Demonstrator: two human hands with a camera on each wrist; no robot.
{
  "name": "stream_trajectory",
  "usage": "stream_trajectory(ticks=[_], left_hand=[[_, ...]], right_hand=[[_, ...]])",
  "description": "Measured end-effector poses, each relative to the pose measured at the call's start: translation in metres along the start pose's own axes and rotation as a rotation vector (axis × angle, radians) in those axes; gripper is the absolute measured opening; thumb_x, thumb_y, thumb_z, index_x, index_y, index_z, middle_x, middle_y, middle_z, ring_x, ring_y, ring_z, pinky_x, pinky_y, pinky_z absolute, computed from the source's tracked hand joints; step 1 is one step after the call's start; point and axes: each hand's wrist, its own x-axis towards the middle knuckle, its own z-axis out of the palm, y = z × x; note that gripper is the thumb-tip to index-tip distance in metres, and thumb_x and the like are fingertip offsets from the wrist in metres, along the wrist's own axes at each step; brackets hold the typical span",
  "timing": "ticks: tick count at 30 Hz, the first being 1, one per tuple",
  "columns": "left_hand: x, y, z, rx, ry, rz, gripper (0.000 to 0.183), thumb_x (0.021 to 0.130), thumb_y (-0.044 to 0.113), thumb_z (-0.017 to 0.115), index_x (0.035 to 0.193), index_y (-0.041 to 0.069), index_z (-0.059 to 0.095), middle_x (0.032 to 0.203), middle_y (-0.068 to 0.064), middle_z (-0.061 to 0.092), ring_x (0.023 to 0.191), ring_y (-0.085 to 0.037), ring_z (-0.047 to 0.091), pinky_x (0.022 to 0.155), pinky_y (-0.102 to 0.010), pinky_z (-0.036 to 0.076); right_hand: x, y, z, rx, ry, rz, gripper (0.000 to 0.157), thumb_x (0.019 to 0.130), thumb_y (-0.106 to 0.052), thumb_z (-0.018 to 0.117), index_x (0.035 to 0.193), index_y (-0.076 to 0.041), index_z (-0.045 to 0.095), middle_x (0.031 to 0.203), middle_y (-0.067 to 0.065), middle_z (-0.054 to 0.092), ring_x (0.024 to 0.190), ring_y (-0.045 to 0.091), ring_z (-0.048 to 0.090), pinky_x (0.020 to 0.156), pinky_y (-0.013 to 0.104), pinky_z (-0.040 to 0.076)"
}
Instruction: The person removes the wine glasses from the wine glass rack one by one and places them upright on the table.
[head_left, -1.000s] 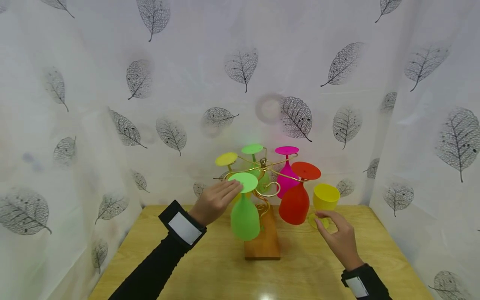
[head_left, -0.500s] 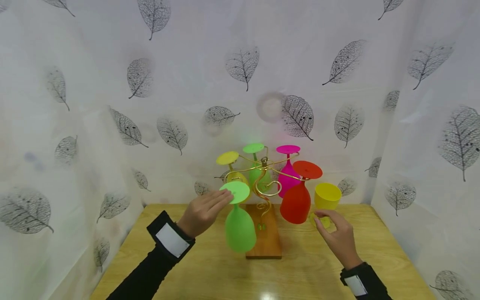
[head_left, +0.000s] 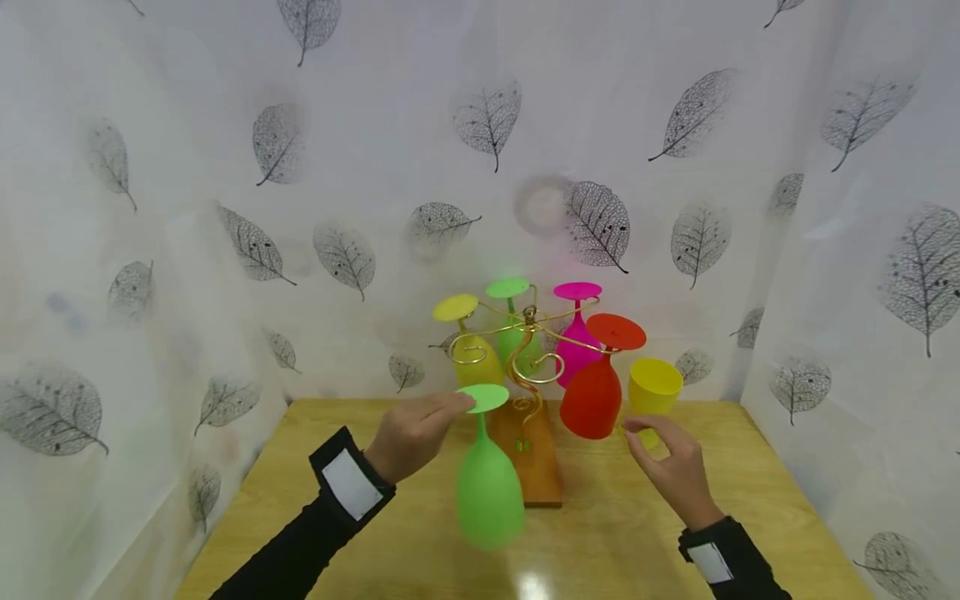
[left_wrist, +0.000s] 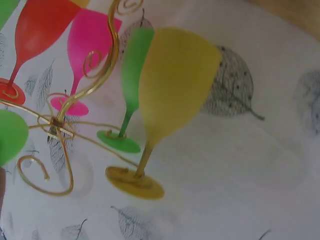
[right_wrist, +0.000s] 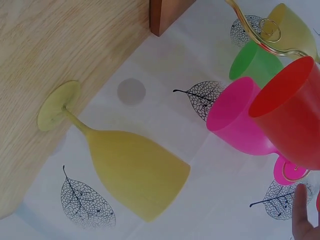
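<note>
My left hand (head_left: 416,435) pinches the foot of a green plastic goblet (head_left: 491,496), which hangs upside down in front of the rack. In the left wrist view only the edge of that goblet's green foot (left_wrist: 11,137) shows. Behind it stands a gold wire goblet rack (head_left: 529,327) with a scroll-ended arm bare at the front left. My right hand (head_left: 675,475) holds nothing; its thumb and index finger are bent toward each other. It overlaps an upright yellow goblet (head_left: 655,385) in the head view, but the right wrist view shows this yellow goblet (right_wrist: 135,165) apart from the finger (right_wrist: 301,210).
Upside down on the rack hang a red goblet (head_left: 592,400), a pink goblet (head_left: 573,357), a second green goblet (head_left: 516,340) and another yellow goblet (head_left: 480,360). The rack's wooden base (head_left: 542,479) stands on the wooden table (head_left: 337,533). A leaf-printed curtain (head_left: 390,125) surrounds the table.
My left hand has drawn the green goblet off the rack's front left arm, toward me and downward. The bare wire scroll now shows. My right hand has stayed nearly still.
</note>
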Motion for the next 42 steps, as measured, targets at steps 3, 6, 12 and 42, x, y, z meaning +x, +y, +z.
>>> stream_trajectory(ticks=[3,6,12,42], left_hand=[[-0.01,0.0,0.012,-0.109,-0.071,-0.139,0.011,0.088,0.003,0.061,0.094,0.006,0.07,0.084,-0.004,0.074,0.07,-0.011,0.069,0.062,-0.019,0.056],[-0.022,0.001,0.025,-0.193,-0.175,-0.308,0.015,0.078,-0.001,0.07,0.091,0.006,0.07,0.077,-0.002,0.072,0.06,-0.005,0.061,0.054,-0.015,0.051],[-0.04,0.002,0.047,-0.37,-0.403,-0.699,0.007,0.081,-0.001,0.067,0.087,0.003,0.069,0.078,-0.007,0.071,0.063,-0.007,0.06,0.055,-0.015,0.049],[-0.074,0.056,0.099,-1.105,-0.731,-1.419,0.016,0.078,0.002,0.064,0.089,-0.007,0.072,0.078,-0.01,0.073,0.059,-0.008,0.063,0.064,-0.033,0.06]], right_hand=[[0.0,-0.003,0.0,0.042,-0.046,-0.047,0.038,0.062,0.016,0.075,0.094,-0.002,0.069,0.086,0.01,0.07,0.085,0.001,0.061,0.089,0.003,0.043],[0.0,-0.008,0.0,0.09,-0.102,-0.082,0.041,0.06,0.016,0.075,0.096,-0.003,0.068,0.083,0.007,0.07,0.08,0.005,0.062,0.085,0.004,0.045],[0.001,-0.02,0.004,0.195,-0.226,-0.129,0.045,0.061,0.015,0.076,0.101,-0.004,0.066,0.081,0.004,0.069,0.076,0.01,0.064,0.081,0.007,0.048],[0.014,-0.065,0.048,0.729,-0.557,0.037,0.099,0.066,-0.029,0.084,0.143,-0.001,0.03,0.143,0.016,0.044,0.128,0.014,0.047,0.107,0.024,0.04]])
